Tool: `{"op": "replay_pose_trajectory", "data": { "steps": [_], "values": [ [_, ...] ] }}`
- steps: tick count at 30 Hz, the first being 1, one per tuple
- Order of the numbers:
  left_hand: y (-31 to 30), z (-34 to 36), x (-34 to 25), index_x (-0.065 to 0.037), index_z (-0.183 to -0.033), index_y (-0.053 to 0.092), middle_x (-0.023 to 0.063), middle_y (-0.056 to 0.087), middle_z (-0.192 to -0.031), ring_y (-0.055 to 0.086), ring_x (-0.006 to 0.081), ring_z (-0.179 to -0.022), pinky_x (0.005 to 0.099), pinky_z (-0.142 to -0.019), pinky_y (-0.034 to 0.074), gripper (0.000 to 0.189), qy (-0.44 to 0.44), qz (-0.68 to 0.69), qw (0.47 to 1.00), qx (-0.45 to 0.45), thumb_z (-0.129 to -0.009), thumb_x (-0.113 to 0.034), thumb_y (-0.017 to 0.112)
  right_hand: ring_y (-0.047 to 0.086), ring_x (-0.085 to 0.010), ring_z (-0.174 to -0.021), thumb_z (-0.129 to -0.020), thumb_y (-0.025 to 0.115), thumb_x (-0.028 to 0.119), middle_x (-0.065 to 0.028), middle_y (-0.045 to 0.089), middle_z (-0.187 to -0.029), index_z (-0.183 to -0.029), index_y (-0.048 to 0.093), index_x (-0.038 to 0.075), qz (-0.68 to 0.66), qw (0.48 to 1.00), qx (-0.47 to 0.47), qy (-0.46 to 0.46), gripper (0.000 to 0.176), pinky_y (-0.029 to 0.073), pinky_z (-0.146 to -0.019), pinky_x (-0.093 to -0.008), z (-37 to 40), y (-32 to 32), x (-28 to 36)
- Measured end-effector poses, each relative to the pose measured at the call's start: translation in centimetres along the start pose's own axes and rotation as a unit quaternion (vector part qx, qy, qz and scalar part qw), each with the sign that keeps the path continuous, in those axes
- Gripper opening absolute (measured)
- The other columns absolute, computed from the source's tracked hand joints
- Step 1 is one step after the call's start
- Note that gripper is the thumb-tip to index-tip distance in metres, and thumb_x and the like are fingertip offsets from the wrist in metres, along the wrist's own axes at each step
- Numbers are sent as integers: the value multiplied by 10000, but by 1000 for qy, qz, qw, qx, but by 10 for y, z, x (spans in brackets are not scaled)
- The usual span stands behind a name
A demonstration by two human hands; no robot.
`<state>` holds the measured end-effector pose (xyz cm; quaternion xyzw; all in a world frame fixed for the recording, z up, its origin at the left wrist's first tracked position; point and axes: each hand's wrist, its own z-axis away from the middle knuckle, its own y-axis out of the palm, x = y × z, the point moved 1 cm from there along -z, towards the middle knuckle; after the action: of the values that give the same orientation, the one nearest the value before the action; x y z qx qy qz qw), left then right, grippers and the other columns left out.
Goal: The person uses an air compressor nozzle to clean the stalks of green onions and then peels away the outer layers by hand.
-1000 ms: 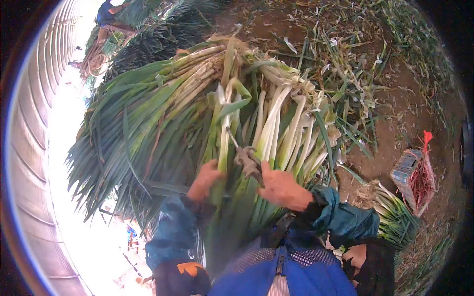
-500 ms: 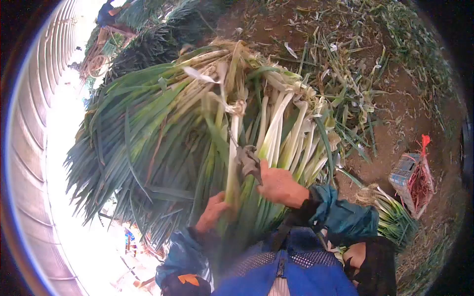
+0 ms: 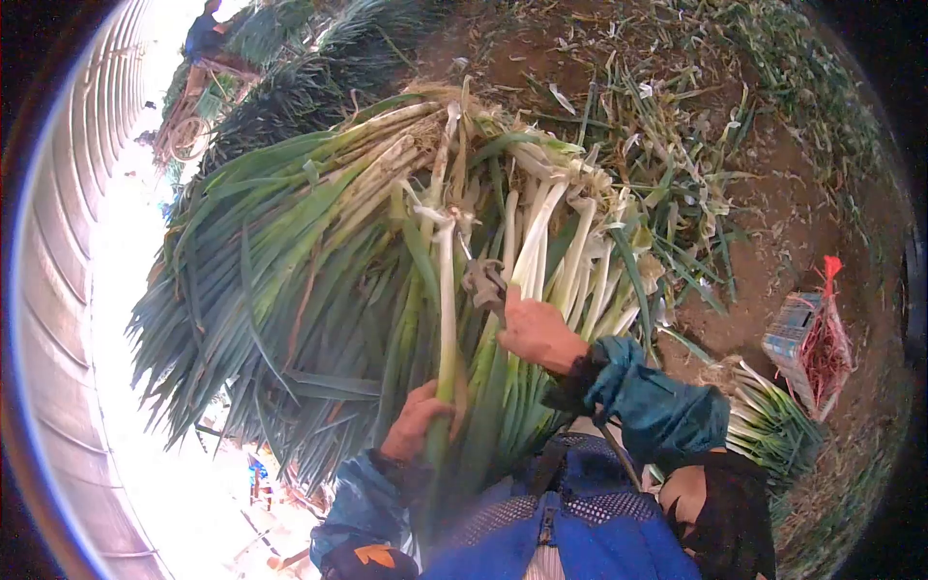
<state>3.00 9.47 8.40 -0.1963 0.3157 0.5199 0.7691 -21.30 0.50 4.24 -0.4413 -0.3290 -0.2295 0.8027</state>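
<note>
My left hand (image 3: 420,420) is closed around the green part of a green onion (image 3: 447,314), whose white stem points away from me. My right hand (image 3: 543,332) grips a small knife (image 3: 488,286) with grey wrapping around it. Its thin blade points up towards the root end (image 3: 450,217) of that onion, where pale loose skin hangs. Beside my right hand, trimmed white onions (image 3: 539,242) lie side by side with their leaves towards my lap. Left of my left hand spreads a big heap of green onions (image 3: 290,261) with long dark leaves.
Peeled skins and leaf scraps (image 3: 667,155) litter the soil. At the right stand a container of red ties (image 3: 810,350) and a bundle of onions (image 3: 768,416). Another person (image 3: 205,34) is at the far upper left, near the ribbed wall (image 3: 58,290).
The held onion has shifted slightly left and its root end has dropped a little. My right hand has moved slightly up and left with the knife.
</note>
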Motion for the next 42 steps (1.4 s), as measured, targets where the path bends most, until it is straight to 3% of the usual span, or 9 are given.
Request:
{"op": "replay_pose_trajectory", "data": {
  "steps": [6,9,11,17,21,25,28,38,42],
  "values": [
    [14,1,-17,11,-1224,443,57,582,-818,572,142,-628,247,-535,481,496,-2,66,998,-9,-738,-56,513,596,-432,-758,-739,550,192,-269,603,-759,-1109,339,-128,2,1000,-11,17,532,474,-673,-486,-6,-5,-2],
    [35,0,-63,20,-1353,278,116,558,-1058,560,178,-876,272,-768,457,626,142,-2,989,-44,-787,-138,493,592,-437,-759,-759,572,227,-273,599,-762,-1126,334,-96,-3,1000,20,3,544,473,-666,-485,27,-19,13],
    [32,-18,-84,14,-1384,214,127,544,-1111,549,181,-932,273,-830,431,659,106,-79,991,-30,-803,-141,485,588,-445,-761,-768,584,254,-274,596,-762,-1118,334,-75,-27,999,10,17,541,469,-664,-489,41,-27,16],
    [43,-81,-50,-10,-1367,303,100,489,-1235,479,163,-1069,274,-931,378,607,173,-195,965,-7,-797,-108,482,577,-455,-721,-777,609,275,-278,580,-722,-1044,333,-54,-47,994,-59,74,506,450,-626,-509,67,-33,-30],
    [61,-56,-69,-8,-1381,285,113,460,-1283,448,180,-1137,295,-952,373,623,68,-185,980,28,-806,-128,494,583,-438,-721,-779,583,268,-255,587,-719,-1042,335,-60,-28,996,-44,66,488,457,-622,-502,70,-36,-39],
    [57,-46,-38,-37,-1403,268,85,527,-1149,530,157,-939,275,-814,446,637,181,-231,956,-8,-822,-151,504,582,-448,-740,-760,577,241,-262,589,-750,-1042,350,-71,-23,997,-62,47,477,465,-645,-504,26,-24,-55],
    [56,-37,-34,-43,-1396,284,61,545,-1066,533,131,-823,263,-728,458,626,61,-127,990,-6,-821,-157,503,583,-451,-742,-755,576,229,-269,588,-750,-1044,355,-70,5,995,-75,63,471,466,-655,-505,5,-35,-52],
    [55,-31,-44,-68,-1373,329,18,534,-1010,485,92,-758,232,-672,441,580,53,-100,993,14,-828,-181,493,591,-434,-707,-745,542,192,-268,590,-727,-1072,363,-110,-9,997,-74,-10,481,472,-640,-498,-4,-16,-49],
    [54,-32,-39,-76,-1372,333,5,530,-992,476,89,-756,227,-673,436,577,22,-82,996,4,-832,-188,503,605,-427,-733,-746,537,189,-260,605,-726,-1000,382,-95,2,996,-74,44,411,483,-651,-486,-16,-22,-39]
  ]
}}
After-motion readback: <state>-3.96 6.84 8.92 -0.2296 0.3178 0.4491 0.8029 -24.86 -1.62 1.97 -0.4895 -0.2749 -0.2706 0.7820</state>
